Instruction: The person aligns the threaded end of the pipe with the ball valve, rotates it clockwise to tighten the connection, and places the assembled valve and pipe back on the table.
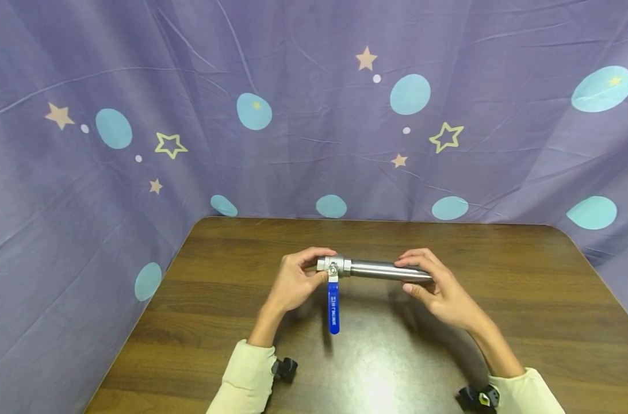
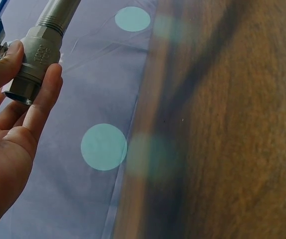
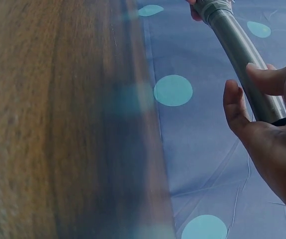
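Note:
A steel ball valve (image 1: 333,266) with a blue lever handle (image 1: 333,307) is joined to a smooth steel pipe (image 1: 373,269), and both are held up over the table. My left hand (image 1: 295,280) grips the valve body between thumb and fingers; its open threaded end (image 2: 22,92) faces the palm in the left wrist view. Around the pipe's far right end, my right hand (image 1: 440,287) has its thumb on one side and fingers on the other. The pipe's free end (image 3: 281,121) points at that palm. Exposed threads (image 2: 51,22) show where pipe meets valve.
A brown wooden table (image 1: 215,322) lies under both hands, with a bright glare near its front. Behind and at the sides hangs a purple curtain (image 1: 293,172) printed with stars and ovals. Small black devices (image 1: 285,369) sit at both cuffs.

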Available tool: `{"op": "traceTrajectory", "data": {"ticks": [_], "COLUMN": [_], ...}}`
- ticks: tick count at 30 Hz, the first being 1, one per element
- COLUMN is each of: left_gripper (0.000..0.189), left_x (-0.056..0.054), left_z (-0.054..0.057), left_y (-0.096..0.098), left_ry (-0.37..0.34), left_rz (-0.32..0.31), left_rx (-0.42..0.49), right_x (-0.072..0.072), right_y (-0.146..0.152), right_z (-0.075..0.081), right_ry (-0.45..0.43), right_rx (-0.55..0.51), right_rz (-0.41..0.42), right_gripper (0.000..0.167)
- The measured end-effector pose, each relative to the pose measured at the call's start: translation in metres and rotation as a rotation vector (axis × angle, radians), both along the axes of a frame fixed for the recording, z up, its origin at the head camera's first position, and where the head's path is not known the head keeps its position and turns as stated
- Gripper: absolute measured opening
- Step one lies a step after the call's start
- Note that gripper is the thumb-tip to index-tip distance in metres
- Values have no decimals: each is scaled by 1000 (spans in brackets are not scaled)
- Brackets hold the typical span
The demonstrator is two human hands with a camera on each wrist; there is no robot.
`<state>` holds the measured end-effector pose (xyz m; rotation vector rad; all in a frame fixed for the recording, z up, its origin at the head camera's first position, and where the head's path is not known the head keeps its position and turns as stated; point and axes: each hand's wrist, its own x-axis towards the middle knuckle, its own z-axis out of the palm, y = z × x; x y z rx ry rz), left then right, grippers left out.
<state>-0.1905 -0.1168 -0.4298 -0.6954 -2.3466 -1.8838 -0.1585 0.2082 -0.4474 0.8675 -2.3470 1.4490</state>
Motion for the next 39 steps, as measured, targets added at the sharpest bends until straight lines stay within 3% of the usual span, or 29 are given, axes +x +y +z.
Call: {"op": "traceTrajectory", "data": {"ticks": [5,15,31,39], "left_gripper": [44,45,45,44], "left_x": [0,0,0,1], "left_z": [0,1,0,1], "left_y": [0,-1,-1,-1], "left_ry": [0,1,2,3], "left_rz": [1,4,-17,-12], "left_rx": [-7,-14,10,16], "right_x": [-1,-2,-2,-1], "right_y": [-1,1,2,0], "right_z": [1,-1,-1,0], "right_ry": [50,6,-84,-15], "right_rx": [10,16,-45,23], "right_rz": [-21,-39,23,-19], "right_gripper": [50,50,39,47]}}
